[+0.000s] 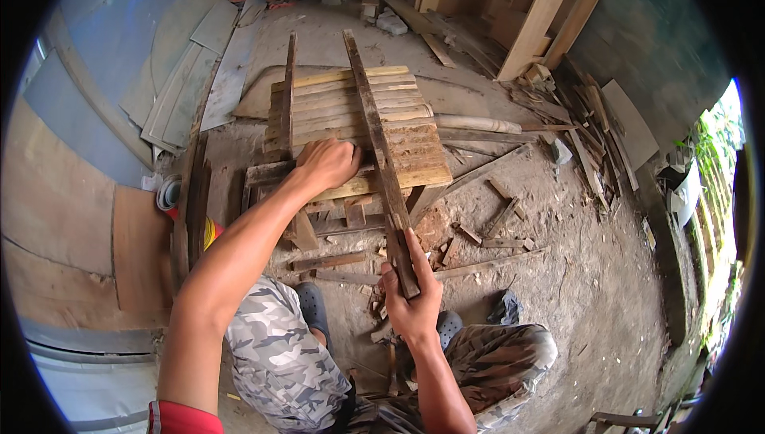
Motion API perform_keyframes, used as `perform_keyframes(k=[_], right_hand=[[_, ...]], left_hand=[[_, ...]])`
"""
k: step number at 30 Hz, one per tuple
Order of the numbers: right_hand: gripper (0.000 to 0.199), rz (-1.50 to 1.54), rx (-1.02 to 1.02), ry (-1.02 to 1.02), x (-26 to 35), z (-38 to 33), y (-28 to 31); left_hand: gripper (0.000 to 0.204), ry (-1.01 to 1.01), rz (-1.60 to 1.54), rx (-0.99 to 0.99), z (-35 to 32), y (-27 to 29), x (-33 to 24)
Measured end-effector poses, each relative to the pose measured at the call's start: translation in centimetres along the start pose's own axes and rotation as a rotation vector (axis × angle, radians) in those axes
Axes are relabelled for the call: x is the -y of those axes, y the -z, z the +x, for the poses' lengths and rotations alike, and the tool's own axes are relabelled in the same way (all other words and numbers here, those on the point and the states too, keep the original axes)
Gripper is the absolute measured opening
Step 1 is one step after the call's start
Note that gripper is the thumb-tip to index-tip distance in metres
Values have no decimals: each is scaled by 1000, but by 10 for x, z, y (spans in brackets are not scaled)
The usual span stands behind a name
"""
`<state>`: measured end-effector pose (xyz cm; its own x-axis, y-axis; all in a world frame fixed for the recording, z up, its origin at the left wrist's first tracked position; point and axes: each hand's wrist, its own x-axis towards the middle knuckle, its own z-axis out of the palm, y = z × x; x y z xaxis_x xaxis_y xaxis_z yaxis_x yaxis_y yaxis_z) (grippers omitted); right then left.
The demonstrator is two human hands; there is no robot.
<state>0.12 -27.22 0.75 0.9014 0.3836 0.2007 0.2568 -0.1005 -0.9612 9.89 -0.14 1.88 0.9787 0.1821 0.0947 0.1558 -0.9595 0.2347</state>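
A long, dark, narrow wooden strip [374,131] slants over a low stack of pale wooden slats [339,107]. My right hand [416,298] grips the strip's near end, with a finger stretched along its side. My left hand [328,164] rests at the near left edge of the slats as a closed fist. Something small and dark shows beside its fingers, but what it holds is hidden. A second dark strip [288,95] lies across the slats on the left. The slats sit on a rough wooden support [303,231], partly covered by my left forearm.
Offcuts [502,211] and wood scraps litter the dirt floor right of the slats. A pale rounded pole [478,123] juts out beyond them. Leaning boards [171,99] line the left wall, near an open can [169,192]. A wooden frame [526,15] stands at the back right.
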Motion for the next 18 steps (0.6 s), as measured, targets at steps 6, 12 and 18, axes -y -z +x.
perform_keyframes(k=[6, 12, 18], right_hand=[[58, -17, -7, -10, -1, 4, 2], [58, -39, 16, -39, 18, 11, 5], [57, -50, 59, -106, 44, -9, 21]], left_hand=[[53, 16, -55, 54, 11, -11, 10], [41, 107, -27, 84, 10, -1, -3], [37, 183, -110, 139, 5, -9, 0]])
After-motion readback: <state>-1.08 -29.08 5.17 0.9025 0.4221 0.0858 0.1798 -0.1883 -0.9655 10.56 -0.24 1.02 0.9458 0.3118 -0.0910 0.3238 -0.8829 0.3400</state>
